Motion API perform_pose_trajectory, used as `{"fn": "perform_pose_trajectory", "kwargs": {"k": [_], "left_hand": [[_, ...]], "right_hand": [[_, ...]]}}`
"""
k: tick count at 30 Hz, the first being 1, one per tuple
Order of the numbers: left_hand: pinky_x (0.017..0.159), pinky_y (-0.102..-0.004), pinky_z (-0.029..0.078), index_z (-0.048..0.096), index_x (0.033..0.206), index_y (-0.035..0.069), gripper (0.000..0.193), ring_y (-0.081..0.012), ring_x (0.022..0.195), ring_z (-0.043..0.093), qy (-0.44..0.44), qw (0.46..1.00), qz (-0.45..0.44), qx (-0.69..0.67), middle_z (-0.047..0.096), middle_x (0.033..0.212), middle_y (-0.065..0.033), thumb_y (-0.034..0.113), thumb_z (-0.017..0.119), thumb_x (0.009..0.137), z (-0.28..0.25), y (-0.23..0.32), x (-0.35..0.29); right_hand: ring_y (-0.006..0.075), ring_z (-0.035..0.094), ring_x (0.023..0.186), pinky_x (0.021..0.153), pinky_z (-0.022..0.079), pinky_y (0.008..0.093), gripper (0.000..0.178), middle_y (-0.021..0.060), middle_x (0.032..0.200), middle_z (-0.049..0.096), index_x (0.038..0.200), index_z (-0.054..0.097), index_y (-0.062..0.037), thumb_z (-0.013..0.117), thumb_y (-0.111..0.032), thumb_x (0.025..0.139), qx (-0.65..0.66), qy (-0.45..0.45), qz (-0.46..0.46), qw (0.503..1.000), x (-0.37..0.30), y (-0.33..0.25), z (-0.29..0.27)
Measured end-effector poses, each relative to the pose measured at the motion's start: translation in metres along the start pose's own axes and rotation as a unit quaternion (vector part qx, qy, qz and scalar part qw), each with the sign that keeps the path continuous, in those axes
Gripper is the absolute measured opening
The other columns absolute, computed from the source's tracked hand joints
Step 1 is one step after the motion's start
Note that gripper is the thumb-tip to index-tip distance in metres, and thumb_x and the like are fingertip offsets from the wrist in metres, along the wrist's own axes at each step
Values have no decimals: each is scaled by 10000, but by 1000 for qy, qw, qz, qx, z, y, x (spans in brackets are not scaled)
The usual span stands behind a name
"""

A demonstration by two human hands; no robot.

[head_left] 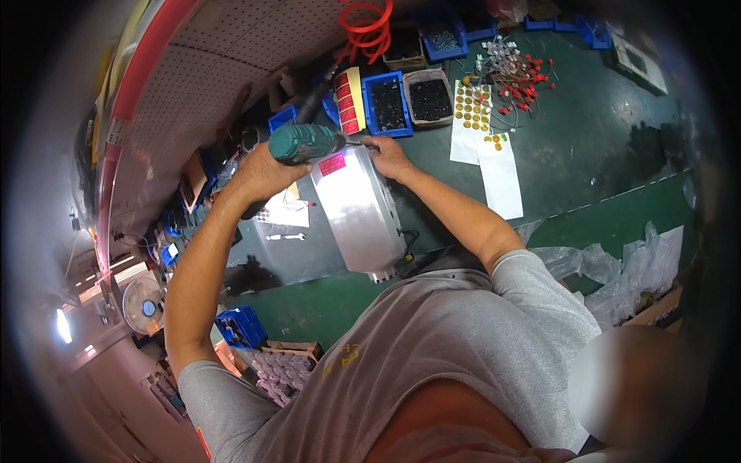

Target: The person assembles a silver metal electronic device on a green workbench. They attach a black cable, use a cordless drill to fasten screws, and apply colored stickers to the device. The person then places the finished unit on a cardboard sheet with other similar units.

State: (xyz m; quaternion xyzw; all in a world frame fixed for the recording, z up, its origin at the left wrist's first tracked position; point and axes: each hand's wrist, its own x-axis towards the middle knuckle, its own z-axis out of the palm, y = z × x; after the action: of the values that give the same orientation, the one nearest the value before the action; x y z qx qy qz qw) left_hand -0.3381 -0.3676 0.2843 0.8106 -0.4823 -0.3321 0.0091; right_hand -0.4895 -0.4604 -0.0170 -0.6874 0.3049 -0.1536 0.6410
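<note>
My left hand [268, 176] is wrapped round a teal and black cordless drill [302, 144], which points to the right across the far end of a silver metal housing [356, 208]. The housing lies lengthwise on the green bench, with a pink label [333, 164] near its far end. By the drill's tip, my right hand [388, 157] has its fingers pinched together at the housing's far right corner. Whatever is between those fingers is too small to make out. A black cable [409, 235] comes off the housing's near right side.
Blue and cardboard bins of small black parts [388, 104] stand beyond the housing. Sheets of round gold stickers [472, 108] and a heap of red-tipped wires [525, 81] lie to the right. A wrench [285, 237] lies left. A red coiled hose [364, 31] hangs above the bench.
</note>
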Motion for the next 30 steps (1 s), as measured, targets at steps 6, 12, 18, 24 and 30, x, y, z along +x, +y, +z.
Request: {"fn": "perform_pose_trajectory", "kwargs": {"k": [6, 12, 18, 24, 30], "left_hand": [[910, -385, 518, 673, 1208, 86, 429, -252, 987, 684, -6, 998, -23, -59, 732, 1071, -124, 278, 773, 838, -1, 19, -1], [844, -362, 519, 664, 1183, 56, 395, -193, 877, 654, -7, 994, -31, -101, 704, 965, -102, 255, 759, 854, 7, 14, -4], [809, -343, 518, 659, 1179, 51, 368, -153, 847, 622, 23, 985, -30, -170, 676, 921, -37, 224, 756, 869, -12, 22, -19], [880, -313, 495, 647, 1230, 38, 398, -147, 984, 592, 219, 923, 43, -314, 670, 1106, -56, 237, 756, 903, 17, -32, -69], [841, -346, 510, 673, 1161, 31, 321, -167, 959, 631, 407, 850, 1, -334, 690, 1052, -69, 225, 742, 915, 115, -126, -135]], "right_hand": [[340, 588, 1198, 1054, 448, 381, 368, 209, 1250, 626, 1261, 658, -34, 543, -33, 912, -15, 0, -13, 1000, -1, 4, -2], [323, 612, 1168, 1027, 468, 367, 359, 197, 1233, 644, 1258, 654, -27, 549, -30, 915, -13, 13, -24, 1000, -2, 4, 1], [296, 668, 1087, 977, 499, 348, 328, 189, 1186, 691, 1236, 660, -16, 557, -23, 926, 17, 33, -38, 999, 3, 12, 4], [309, 704, 938, 866, 542, 361, 259, 194, 1003, 716, 1072, 701, -1, 577, 5, 845, -33, 143, -72, 987, 8, -12, 8], [225, 704, 877, 814, 546, 312, 203, 154, 986, 720, 1068, 695, 1, 619, -23, 881, 89, 103, -177, 975, -10, -125, 73]]}}
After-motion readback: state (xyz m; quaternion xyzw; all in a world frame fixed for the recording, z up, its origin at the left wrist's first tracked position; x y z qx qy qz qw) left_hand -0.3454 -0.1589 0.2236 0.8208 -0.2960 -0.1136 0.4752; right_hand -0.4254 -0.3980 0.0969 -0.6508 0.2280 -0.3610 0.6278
